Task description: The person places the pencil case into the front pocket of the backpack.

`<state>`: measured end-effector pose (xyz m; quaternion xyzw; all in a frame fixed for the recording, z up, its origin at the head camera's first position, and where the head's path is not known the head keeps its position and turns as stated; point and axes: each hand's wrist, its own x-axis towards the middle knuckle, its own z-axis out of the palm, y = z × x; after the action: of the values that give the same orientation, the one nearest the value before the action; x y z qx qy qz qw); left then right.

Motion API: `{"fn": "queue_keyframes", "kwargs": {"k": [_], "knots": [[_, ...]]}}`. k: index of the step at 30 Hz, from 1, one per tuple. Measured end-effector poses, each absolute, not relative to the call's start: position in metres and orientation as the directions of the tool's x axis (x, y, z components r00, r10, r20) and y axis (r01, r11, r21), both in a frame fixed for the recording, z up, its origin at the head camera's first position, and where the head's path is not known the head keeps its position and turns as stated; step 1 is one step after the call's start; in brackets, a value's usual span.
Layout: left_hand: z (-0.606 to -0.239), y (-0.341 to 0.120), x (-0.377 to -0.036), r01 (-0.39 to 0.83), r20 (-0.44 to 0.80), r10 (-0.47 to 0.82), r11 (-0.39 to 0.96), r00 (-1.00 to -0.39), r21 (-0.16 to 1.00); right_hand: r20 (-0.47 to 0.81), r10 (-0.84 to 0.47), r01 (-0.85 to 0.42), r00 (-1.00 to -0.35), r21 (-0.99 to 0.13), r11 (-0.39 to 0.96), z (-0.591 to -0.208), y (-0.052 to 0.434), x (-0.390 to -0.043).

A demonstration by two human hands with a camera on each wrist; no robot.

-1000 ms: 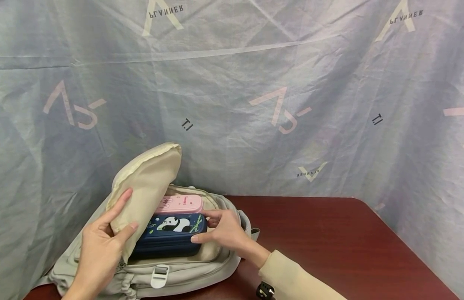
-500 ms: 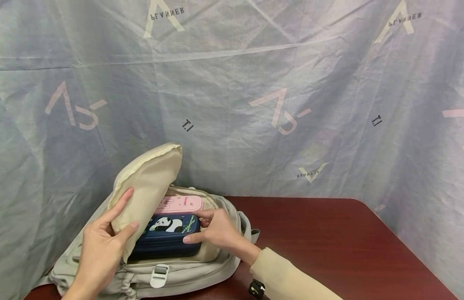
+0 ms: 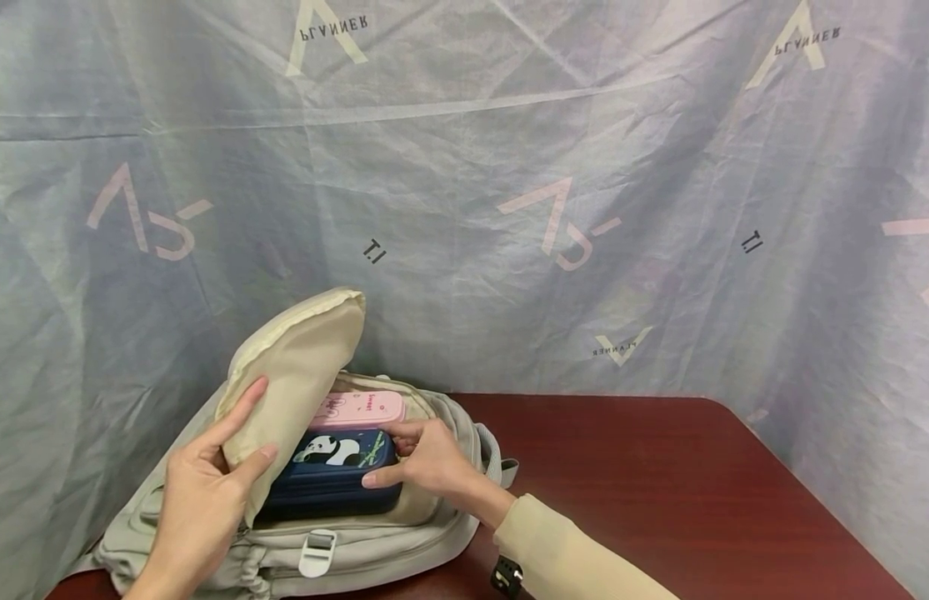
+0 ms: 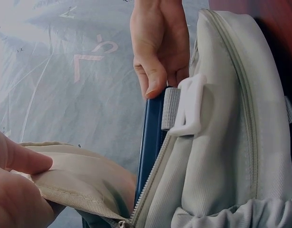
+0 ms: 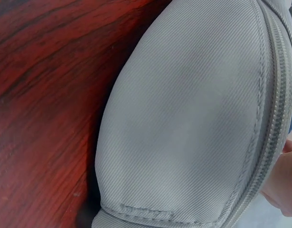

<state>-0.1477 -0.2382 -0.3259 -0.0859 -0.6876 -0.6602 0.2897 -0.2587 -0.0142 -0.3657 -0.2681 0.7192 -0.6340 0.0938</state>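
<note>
A light grey fabric backpack point(image 3: 284, 550) lies flat on the dark red wooden table point(image 3: 659, 483), its main compartment unzipped. The left hand point(image 3: 202, 492) pinches the cream-lined front flap point(image 3: 299, 367) between thumb and fingers and holds it raised, so the opening stays wide. The right hand point(image 3: 427, 458) grips the right end of a navy blue hard-shell pencil case with a panda print point(image 3: 337, 471), thumb on the near edge and fingers curled over the far edge. The case sits partly inside the opening, its left end under the raised flap and its right end at the zipper line. Just behind it, touching or nearly so, lies a pink rectangular pencil case point(image 3: 359, 410), deeper in the same compartment.

In the left wrist view the navy case point(image 4: 153, 137) shows edge-on as a thin, straight slab beside the bag's white plastic buckle point(image 4: 191, 109), with the right hand's fingertips point(image 4: 155, 80) clamped on its end.

The navy case looks stiff and light, with a smooth moulded shell that could slip under a loose pinch; a hold across the short end, as here, seems apt. The backpack fabric is soft and sags, so the flap probably needs holding up.
</note>
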Motion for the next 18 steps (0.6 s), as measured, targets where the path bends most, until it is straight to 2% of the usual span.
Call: {"fn": "queue_keyframes", "kwargs": {"k": [11, 18], "knots": [[-0.3257, -0.2396, -0.1466, 0.499, 0.509, -0.251, 0.109, -0.823, 0.860, 0.172, -0.495, -0.233, -0.852, -0.970, 0.064, -0.3680, -0.0112, -0.2594], [-0.3244, -0.2404, -0.1461, 0.461, 0.492, -0.238, 0.177, -0.837, 0.870, 0.153, -0.481, -0.217, -0.863, -0.973, 0.080, -0.3663, -0.0079, -0.2591]]}}
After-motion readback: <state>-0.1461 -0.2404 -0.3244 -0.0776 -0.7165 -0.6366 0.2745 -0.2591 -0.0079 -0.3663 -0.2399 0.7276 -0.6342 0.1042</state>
